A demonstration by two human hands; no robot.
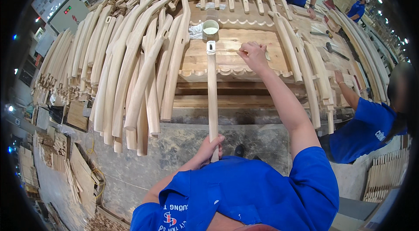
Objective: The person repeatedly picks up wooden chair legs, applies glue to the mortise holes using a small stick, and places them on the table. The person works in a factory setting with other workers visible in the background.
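Note:
My left hand (210, 149) is wrapped round the lower end of a long pale wooden leg (212, 95), close to my body. The leg points away from me, its far end over the workbench. That end has a dark slot with white stuff smeared around it. My right hand (254, 56) is closed in a pinch just right of the slotted end, apart from it. What the fingers hold is too small to make out; a faint thin line runs from them toward the leg. Beyond the slot stands a cup (210, 27) of pale liquid, beside a crumpled white cloth (196, 31).
Many curved wooden legs (144, 65) lean in a pile at the left. More legs (288, 47) lie along the bench's right side, near hammers (337, 51). Scalloped wooden strips (244, 73) cross the bench (235, 39). A co-worker (362, 126) stands close at right; others work beyond.

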